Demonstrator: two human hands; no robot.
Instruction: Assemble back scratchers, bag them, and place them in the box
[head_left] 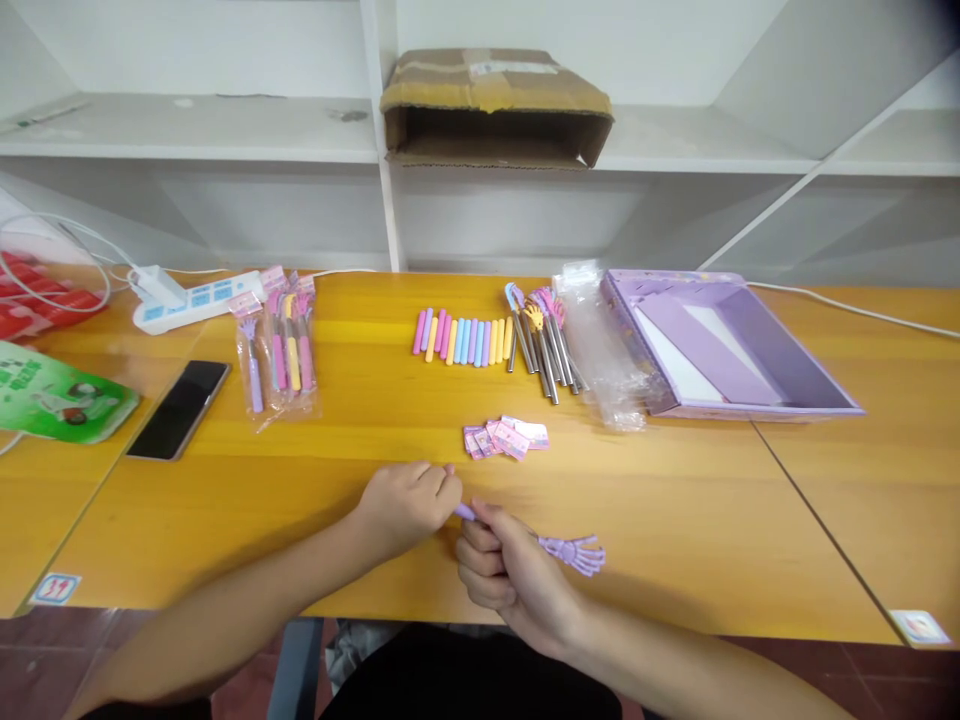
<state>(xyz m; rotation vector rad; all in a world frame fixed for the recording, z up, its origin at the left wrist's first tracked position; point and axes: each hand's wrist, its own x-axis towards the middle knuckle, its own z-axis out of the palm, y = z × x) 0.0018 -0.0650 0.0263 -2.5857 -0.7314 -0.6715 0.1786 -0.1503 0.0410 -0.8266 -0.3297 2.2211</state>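
Observation:
Both hands grip a purple back scratcher (pixel 574 552) above the front of the table. My left hand (pixel 409 507) is closed around the end of its purple handle (pixel 465 511), most of which is hidden. My right hand (pixel 516 570) wraps the middle, and the hand-shaped claw sticks out to the right. Just beyond the hands lies a small pile of pink and purple cards (pixel 506 437). Farther back, a row of coloured handle sleeves (pixel 463 340) sits beside several back scratchers (pixel 546 345) with bare metal shafts.
Clear plastic bags (pixel 600 350) lie against a purple box (pixel 787 408) at right. Bagged back scratchers (pixel 279 350), a phone (pixel 178 410), a power strip (pixel 199 302) and a green packet (pixel 64 393) are at left. A cardboard box (pixel 495 85) stands on the shelf behind.

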